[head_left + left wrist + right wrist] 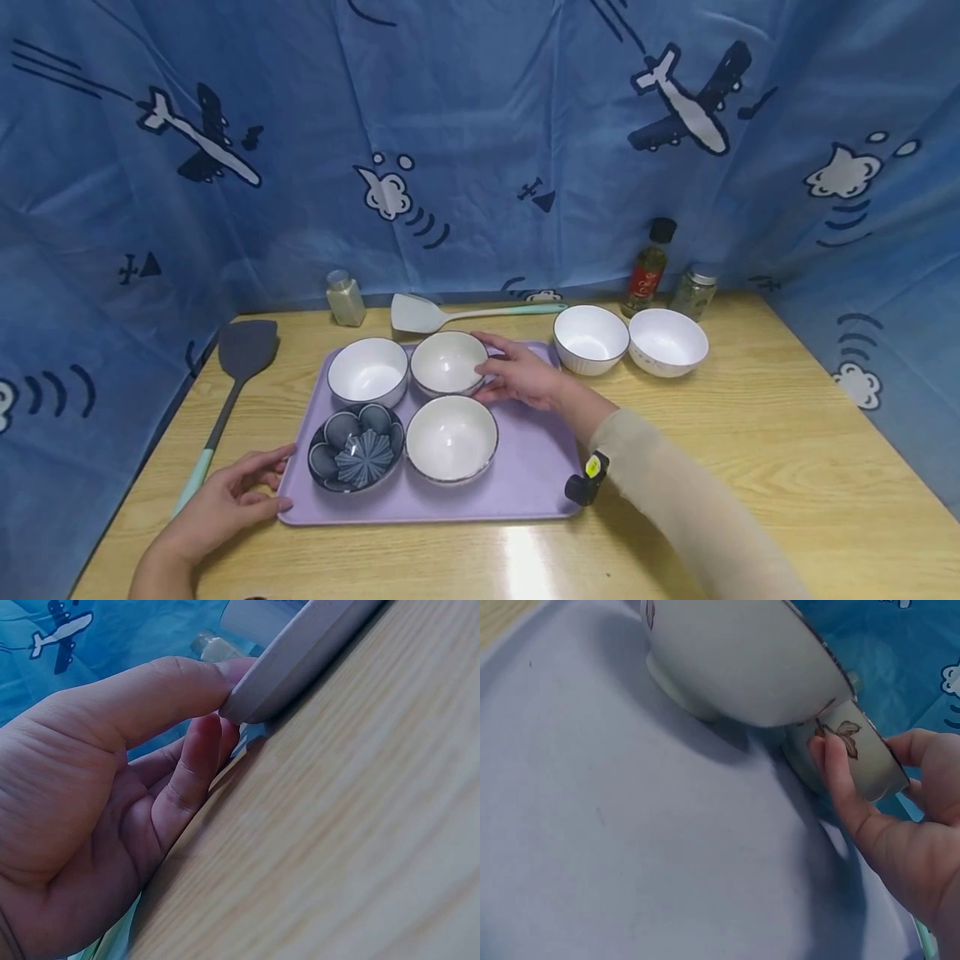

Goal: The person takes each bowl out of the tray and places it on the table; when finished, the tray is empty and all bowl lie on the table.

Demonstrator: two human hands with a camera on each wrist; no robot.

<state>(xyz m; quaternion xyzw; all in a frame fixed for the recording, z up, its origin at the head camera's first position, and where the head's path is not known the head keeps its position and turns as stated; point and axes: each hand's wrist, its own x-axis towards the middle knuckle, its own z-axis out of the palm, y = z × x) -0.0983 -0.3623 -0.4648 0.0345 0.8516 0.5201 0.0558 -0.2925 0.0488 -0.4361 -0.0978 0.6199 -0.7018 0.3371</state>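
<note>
Tray steadied at its near left corner while a far bowl was touched.

A lilac tray [525,483] was laid on the wooden tabletop [750,467], its long axis running left to right, and its near left corner was pinched by the left hand [232,500] between thumb and fingers. It was judged stiff, light and smooth, best gripped at the rim. Four bowls were carried on it. The far right bowl [447,362], upright with its mouth up, was touched at its right side by the right hand [525,375], fingers lightly curved against the wall. It was judged glazed, slippery and breakable, best taken by rim and foot.
</note>
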